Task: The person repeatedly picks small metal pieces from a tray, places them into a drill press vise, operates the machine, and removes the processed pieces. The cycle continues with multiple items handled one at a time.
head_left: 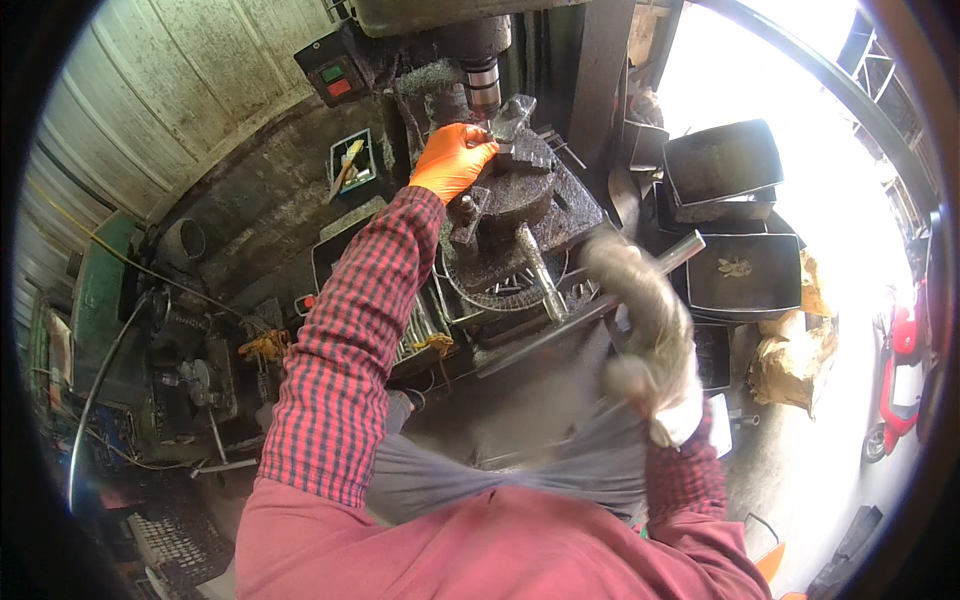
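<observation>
My left hand (455,160), in an orange glove, reaches in at the drill press vise (515,205). Its fingers are pinched together by the vise jaws, just below the drill chuck (482,85); whatever they hold is too small or hidden to make out. Motion blurs my right hand (650,330), which wears a dirty pale glove, and its fingers are not clear. It is beside a long metal bar (685,250) that slants along the right of the vise, and I cannot tell whether it touches it. A shiny vise handle (540,272) points toward me.
Black metal bins (745,275) stack up at the right, beside a crumpled brown bag (795,365). A switch box with green and red buttons (333,78) hangs upper left, above a small tray with a brush (350,165). Greasy machinery (200,380) stands at the left.
</observation>
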The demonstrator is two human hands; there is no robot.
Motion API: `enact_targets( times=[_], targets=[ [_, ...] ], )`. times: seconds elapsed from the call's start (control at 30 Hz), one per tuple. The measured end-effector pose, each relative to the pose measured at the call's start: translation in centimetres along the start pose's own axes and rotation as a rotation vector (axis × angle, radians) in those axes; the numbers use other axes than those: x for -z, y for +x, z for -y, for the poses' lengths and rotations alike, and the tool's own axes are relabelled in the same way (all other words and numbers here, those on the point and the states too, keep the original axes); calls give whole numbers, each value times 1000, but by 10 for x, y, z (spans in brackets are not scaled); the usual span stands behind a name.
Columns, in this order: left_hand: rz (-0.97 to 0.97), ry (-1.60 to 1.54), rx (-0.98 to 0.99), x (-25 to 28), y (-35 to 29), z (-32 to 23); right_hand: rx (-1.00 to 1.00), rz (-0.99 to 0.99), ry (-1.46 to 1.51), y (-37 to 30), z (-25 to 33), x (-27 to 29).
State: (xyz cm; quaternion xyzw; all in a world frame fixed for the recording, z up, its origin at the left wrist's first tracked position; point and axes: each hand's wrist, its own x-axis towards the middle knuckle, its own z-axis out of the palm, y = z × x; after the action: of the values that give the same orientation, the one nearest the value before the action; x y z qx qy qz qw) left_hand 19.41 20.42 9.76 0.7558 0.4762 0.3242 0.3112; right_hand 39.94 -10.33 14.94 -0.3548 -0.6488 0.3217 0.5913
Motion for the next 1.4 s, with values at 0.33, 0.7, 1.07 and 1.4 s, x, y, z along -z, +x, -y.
enact_targets(
  times=[0.33, 0.7, 1.07, 1.4],
  targets=[
    [-72, -118, -82, 5, -25, 3, 125, 133, -1639, 51, -6, 39],
    [-599, 323, 54, 132, -110, 158, -83, -76, -1330, 7, -111, 92],
    [-578, 100, 108, 154, -82, 203, -293, -71, -1338, 10, -105, 87],
    [-517, 340, 99, 150, -90, 164, -6, -133, -1381, 12, -113, 89]
  ],
)
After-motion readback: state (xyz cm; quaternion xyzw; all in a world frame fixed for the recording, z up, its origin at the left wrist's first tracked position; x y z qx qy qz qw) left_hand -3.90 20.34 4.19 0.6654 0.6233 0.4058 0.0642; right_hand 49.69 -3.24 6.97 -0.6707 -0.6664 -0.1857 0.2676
